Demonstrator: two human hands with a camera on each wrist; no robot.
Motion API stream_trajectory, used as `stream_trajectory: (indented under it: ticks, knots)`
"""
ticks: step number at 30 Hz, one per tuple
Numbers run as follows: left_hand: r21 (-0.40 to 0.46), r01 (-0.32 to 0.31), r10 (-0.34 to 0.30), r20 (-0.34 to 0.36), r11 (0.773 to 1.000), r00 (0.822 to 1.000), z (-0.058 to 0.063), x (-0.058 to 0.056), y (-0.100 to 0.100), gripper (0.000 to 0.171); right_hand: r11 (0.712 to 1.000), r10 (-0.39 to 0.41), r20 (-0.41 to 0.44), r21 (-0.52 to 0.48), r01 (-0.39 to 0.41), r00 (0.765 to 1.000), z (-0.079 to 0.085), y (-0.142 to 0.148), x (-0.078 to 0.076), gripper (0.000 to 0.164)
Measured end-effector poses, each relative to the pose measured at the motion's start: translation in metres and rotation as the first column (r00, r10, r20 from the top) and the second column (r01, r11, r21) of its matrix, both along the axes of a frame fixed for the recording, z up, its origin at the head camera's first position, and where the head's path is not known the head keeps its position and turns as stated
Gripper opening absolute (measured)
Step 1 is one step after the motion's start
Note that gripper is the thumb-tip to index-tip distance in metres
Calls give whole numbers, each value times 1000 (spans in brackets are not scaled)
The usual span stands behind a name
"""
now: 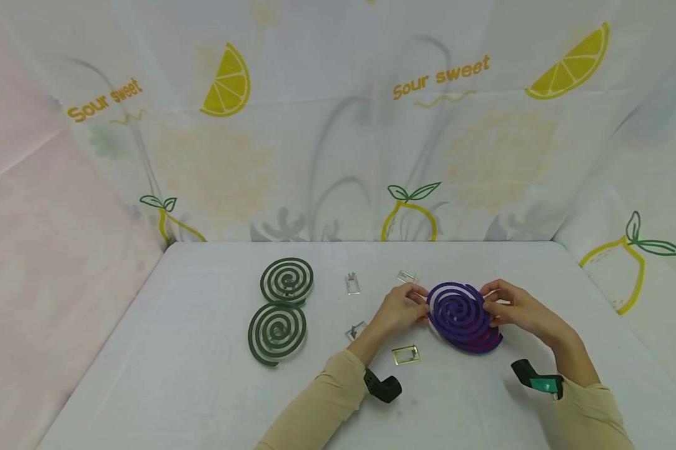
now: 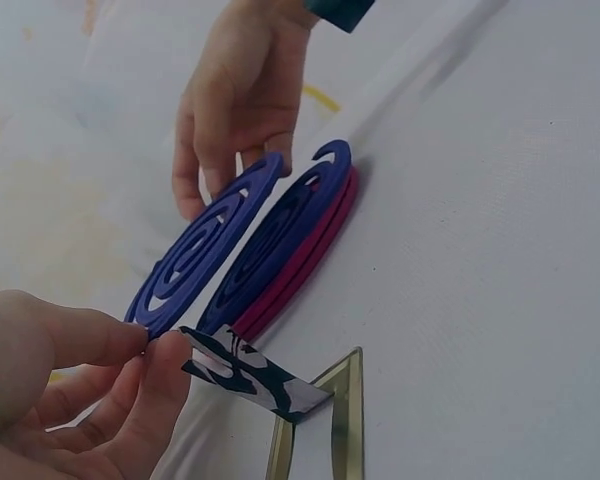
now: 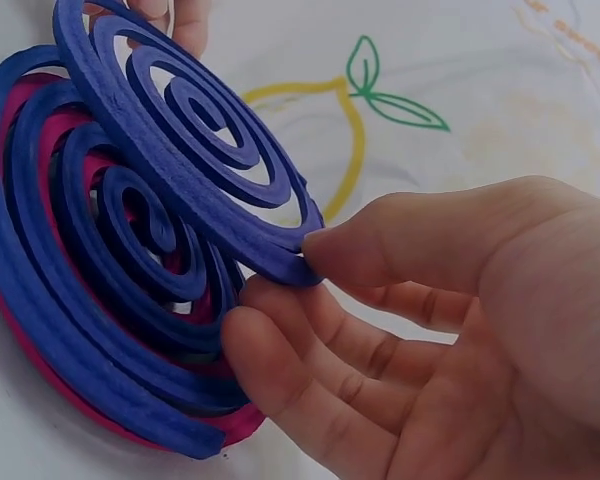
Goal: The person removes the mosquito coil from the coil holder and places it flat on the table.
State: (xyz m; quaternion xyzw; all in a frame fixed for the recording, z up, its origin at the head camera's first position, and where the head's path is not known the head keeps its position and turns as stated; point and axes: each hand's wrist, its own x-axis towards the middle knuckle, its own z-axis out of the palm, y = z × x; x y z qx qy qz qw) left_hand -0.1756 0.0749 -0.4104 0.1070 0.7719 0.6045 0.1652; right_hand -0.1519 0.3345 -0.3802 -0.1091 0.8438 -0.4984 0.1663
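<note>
A purple-blue mosquito coil (image 1: pixel 456 307) is held between both hands, raised and tilted over a stack. My left hand (image 1: pixel 399 310) pinches its left edge between thumb and fingers. At the opposite edge my right hand (image 1: pixel 516 309) pinches it, the thumb on top in the right wrist view. Beneath lies another blue coil (image 3: pixel 40 260), with a magenta coil (image 2: pixel 298 278) under it; a gap separates the held coil from this stack in the left wrist view. Close by my left wrist is a gold-coloured metal coil stand (image 1: pixel 395 357) with a raised prong.
Two dark green coils (image 1: pixel 253 337) lie edge to edge on the left of the white table (image 1: pixel 163 375). Several small metal stands, one silvery stand (image 1: pixel 353 293) among them, lie between the green coils and my hands. Printed cloth (image 1: pixel 326 156) walls the table's back.
</note>
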Motion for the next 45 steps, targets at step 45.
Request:
stream_trajectory:
  ticks: [45]
  knots:
    - [-75, 93, -98, -65, 993, 993, -8, 5, 4, 27, 997, 0, 55, 79, -5, 998, -7, 7, 1, 34]
